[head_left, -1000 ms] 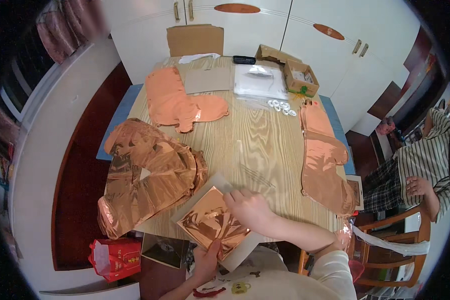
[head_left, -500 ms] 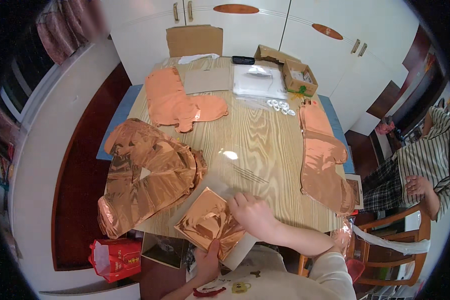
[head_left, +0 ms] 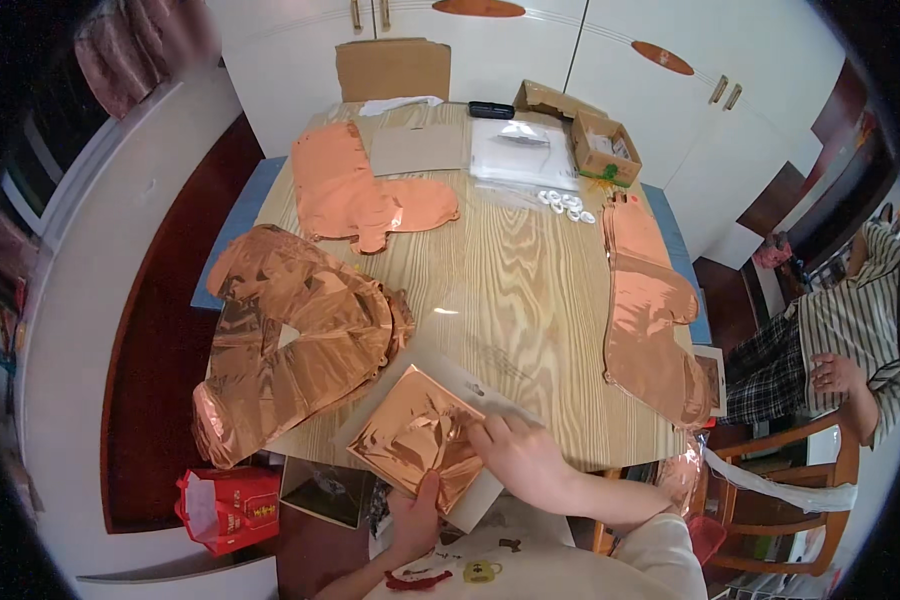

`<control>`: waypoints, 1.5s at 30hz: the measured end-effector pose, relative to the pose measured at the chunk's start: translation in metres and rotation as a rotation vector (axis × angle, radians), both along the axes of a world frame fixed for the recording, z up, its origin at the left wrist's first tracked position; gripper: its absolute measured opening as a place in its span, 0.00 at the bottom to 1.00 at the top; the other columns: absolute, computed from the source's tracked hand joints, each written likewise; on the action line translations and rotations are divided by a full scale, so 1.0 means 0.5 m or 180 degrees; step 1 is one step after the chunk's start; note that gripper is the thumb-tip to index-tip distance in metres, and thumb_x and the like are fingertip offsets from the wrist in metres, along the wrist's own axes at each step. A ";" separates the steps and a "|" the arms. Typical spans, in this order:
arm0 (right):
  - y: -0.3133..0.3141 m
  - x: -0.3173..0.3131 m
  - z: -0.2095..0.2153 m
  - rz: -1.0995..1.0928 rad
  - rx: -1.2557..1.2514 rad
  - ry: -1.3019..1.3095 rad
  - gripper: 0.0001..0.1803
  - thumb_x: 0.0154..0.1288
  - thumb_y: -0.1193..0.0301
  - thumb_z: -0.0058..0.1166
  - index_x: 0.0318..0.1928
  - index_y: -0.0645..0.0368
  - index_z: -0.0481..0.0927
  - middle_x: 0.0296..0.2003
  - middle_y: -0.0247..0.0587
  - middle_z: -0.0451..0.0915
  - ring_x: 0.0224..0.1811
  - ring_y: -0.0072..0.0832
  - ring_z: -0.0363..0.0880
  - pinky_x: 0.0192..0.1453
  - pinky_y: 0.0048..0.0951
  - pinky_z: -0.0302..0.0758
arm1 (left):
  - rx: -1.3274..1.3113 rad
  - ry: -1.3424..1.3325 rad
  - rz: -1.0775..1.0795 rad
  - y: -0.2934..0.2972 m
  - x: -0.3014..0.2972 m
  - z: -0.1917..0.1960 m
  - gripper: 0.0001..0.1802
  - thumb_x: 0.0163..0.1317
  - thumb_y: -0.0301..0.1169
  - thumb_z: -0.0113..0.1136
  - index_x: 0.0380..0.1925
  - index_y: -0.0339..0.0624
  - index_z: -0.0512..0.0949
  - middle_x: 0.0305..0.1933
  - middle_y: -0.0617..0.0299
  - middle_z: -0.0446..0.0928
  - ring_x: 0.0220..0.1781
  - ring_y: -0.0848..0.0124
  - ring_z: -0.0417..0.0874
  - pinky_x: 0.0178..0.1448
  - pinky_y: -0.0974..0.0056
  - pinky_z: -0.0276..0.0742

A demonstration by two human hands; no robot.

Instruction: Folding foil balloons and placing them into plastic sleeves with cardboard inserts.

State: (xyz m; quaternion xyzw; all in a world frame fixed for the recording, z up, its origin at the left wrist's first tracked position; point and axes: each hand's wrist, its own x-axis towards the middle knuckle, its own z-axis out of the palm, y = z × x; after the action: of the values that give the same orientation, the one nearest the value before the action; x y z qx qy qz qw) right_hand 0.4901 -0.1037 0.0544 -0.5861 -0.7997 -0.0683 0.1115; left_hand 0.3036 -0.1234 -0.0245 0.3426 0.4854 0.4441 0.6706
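Both hands grip a folded rose-gold foil balloon at the wooden table's edge.

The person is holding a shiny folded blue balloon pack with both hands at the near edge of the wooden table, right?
Not quite. The folded foil pack is rose-gold copper, not blue, as the head view shows. The rest holds: the left hand grips it from below and the right hand rests on it, at the near edge of the wooden table.
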 end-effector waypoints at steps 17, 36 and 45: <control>0.009 -0.048 -0.039 0.0101 0.0383 0.0175 0.12 0.51 0.70 0.56 0.38 0.54 0.77 0.29 0.31 0.71 0.34 0.26 0.76 0.32 0.24 0.77 | 0.0227 -0.0003 -0.0063 -0.034 0.016 0.007 0.11 0.71 0.27 0.54 0.48 0.31 0.76 0.44 0.64 0.79 0.41 0.78 0.75 0.44 0.71 0.72; 0.002 -0.037 -0.063 0.0144 0.0204 0.0134 0.13 0.46 0.68 0.56 0.36 0.53 0.76 0.31 0.29 0.72 0.35 0.26 0.74 0.29 0.24 0.75 | -0.0493 -0.0054 -0.0237 -0.043 -0.071 -0.019 0.05 0.70 0.26 0.54 0.43 0.39 0.71 0.35 0.58 0.82 0.31 0.73 0.84 0.33 0.70 0.80; -0.004 -0.018 -0.054 -0.0002 0.0262 0.0290 0.11 0.48 0.67 0.58 0.34 0.51 0.76 0.30 0.27 0.72 0.33 0.24 0.74 0.29 0.26 0.75 | -0.0421 -0.0155 -0.0207 -0.040 -0.037 -0.028 0.07 0.72 0.25 0.51 0.47 0.39 0.70 0.40 0.54 0.83 0.38 0.70 0.86 0.38 0.67 0.84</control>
State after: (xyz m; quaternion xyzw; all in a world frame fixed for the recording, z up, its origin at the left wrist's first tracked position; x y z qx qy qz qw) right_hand 0.4810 -0.1055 0.0276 -0.5838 -0.7901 -0.0744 0.1717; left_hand 0.2849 -0.1436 -0.0386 0.3022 0.4859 0.3973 0.7175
